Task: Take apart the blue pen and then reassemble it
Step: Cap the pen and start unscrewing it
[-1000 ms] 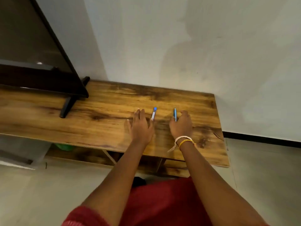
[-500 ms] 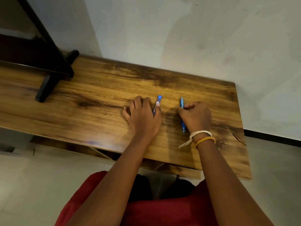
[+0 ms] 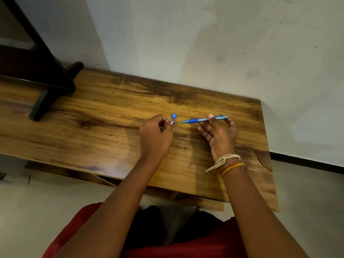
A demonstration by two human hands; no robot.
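- The wooden counter point(image 3: 104, 131) was set against a pale wall, with a dark stand foot point(image 3: 40, 107) resting on its far left part.
- The right hand point(image 3: 220, 135) was held above the counter, palm turned partly up. The blue pen point(image 3: 203, 119) was carried across its fingers point(image 3: 211, 118), lying roughly level with the tip pointing toward the other hand. Only the upper digits appeared to pinch the barrel; the remaining ones were spread loosely.
- The left hand point(image 3: 155, 137) was curled narrow, and a small blue-and-clear piece point(image 3: 173, 119), judged to be a cap or end part of the pen, was pinched at its fingers and stood upright.
- The pen tip and the small piece were near each other but apart, so a joining step was judged to be in hand; whether this belonged to dismantling or rebuilding could not be told.
- Risk: the light pinch on the barrel could allow the pen to roll off the open hand.
- Risk: a tilted approach could cause the small piece to miss the tip or jam.
- Risk: a dropped small part could roll off the counter's near edge onto the floor.
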